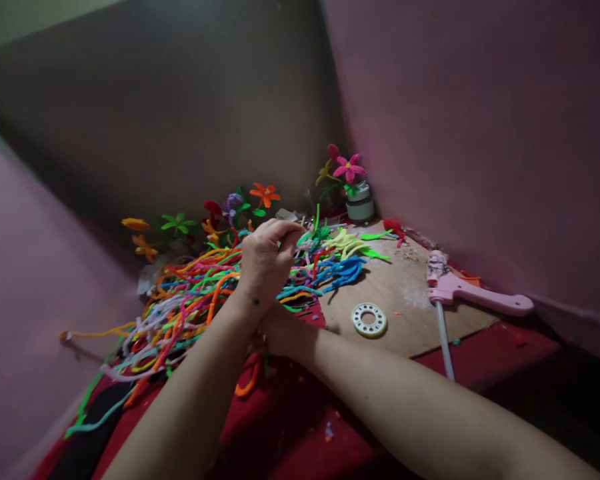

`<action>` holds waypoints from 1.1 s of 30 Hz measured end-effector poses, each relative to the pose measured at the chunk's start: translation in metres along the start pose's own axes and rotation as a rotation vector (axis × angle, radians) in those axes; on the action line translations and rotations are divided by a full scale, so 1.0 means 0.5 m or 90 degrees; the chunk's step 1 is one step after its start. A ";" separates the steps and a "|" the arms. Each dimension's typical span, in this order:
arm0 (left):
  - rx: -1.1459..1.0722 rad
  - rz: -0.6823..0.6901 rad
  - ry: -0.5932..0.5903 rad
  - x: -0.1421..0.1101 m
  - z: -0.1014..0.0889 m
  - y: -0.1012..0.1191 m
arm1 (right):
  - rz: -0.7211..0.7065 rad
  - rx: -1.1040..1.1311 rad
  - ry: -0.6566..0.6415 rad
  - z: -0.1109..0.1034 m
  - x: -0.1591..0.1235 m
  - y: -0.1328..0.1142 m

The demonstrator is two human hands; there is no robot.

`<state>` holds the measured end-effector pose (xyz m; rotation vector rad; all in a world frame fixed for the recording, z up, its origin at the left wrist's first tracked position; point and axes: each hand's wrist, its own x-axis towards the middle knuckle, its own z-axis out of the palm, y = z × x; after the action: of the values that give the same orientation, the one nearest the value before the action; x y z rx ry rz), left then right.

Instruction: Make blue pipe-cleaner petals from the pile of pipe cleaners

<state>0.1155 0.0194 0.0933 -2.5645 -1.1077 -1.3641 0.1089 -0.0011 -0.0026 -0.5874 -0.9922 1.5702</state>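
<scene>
My left hand (270, 257) is raised over a large heap of coloured pipe cleaners (180, 300), thumb and fingertips pressed together in a pinch. Whatever lies between those fingertips is too small to make out. Crossing beneath the left wrist, my right hand (277, 330) is mostly covered by the left forearm, and its fingers are hidden. An orange pipe cleaner loop (250, 380) shows just below the right hand; whether the hand touches it I cannot tell. Bundles of blue pipe cleaners (343, 270) and yellow pipe cleaners (347, 243) lie to the right of my left hand.
A wooden board (400, 327) on the red cloth (280, 427) carries a white ring-shaped spool (369, 320). A pink glue gun (460, 290) with a glue stick lies at right. Pipe-cleaner flowers (265, 195) stand along the back, near a grey-white container (360, 203). Walls close in behind.
</scene>
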 end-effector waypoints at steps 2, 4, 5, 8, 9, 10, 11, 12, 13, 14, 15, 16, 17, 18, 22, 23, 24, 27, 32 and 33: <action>0.002 -0.028 0.035 -0.016 -0.040 -0.010 | 0.036 0.047 -0.013 0.003 -0.007 -0.013; -0.015 -0.089 0.056 -0.032 -0.078 -0.030 | 0.042 0.091 -0.002 -0.002 -0.007 -0.030; -0.027 -0.127 0.066 -0.041 -0.096 -0.043 | 0.041 0.106 0.010 -0.007 -0.005 -0.038; -0.060 -0.247 0.096 -0.071 -0.143 -0.080 | 0.039 0.162 0.069 -0.022 0.003 -0.055; -0.069 -0.286 0.108 -0.082 -0.156 -0.092 | 0.035 0.167 0.079 -0.025 0.004 -0.058; -0.076 -0.319 0.116 -0.094 -0.167 -0.102 | 0.028 0.167 0.092 -0.028 0.005 -0.060; -0.082 -0.346 0.123 -0.106 -0.176 -0.112 | 0.020 0.160 0.101 -0.029 0.004 -0.061; -0.087 -0.368 0.129 -0.118 -0.184 -0.122 | 0.014 0.152 0.107 -0.029 0.003 -0.060; -0.096 -0.383 0.137 -0.130 -0.191 -0.132 | 0.008 0.141 0.111 -0.028 0.002 -0.059; -0.109 -0.397 0.147 -0.142 -0.197 -0.142 | 0.003 0.129 0.111 -0.027 0.000 -0.058; -0.125 -0.412 0.160 -0.152 -0.202 -0.153 | -0.003 0.117 0.110 -0.026 -0.001 -0.056; -0.142 -0.429 0.177 -0.163 -0.206 -0.164 | -0.010 0.105 0.108 -0.024 -0.002 -0.054; -0.155 -0.445 0.195 -0.172 -0.210 -0.176 | -0.017 0.095 0.105 -0.023 -0.003 -0.051; -0.162 -0.459 0.208 -0.180 -0.212 -0.188 | -0.024 0.085 0.103 -0.023 -0.003 -0.048; -0.146 -0.478 0.215 -0.204 -0.216 -0.235 | -0.050 0.036 0.088 -0.021 -0.006 -0.035; -0.138 -0.475 0.212 -0.208 -0.215 -0.245 | -0.056 0.021 0.084 -0.020 -0.007 -0.033; -0.128 -0.470 0.211 -0.210 -0.214 -0.255 | -0.059 0.009 0.078 -0.020 -0.009 -0.030; -0.087 -0.441 0.196 -0.214 -0.206 -0.275 | -0.051 -0.025 0.060 -0.016 -0.014 -0.024; -0.005 -0.369 0.145 -0.213 -0.192 -0.278 | -0.057 -0.093 0.055 -0.010 -0.023 -0.020; 0.011 -0.357 0.141 -0.213 -0.191 -0.276 | -0.051 -0.104 0.051 -0.008 -0.025 -0.020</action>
<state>-0.0738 0.0287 0.0345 -2.0950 -1.8619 -1.6671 0.1205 -0.0117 0.0019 -0.7093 -1.0768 1.3937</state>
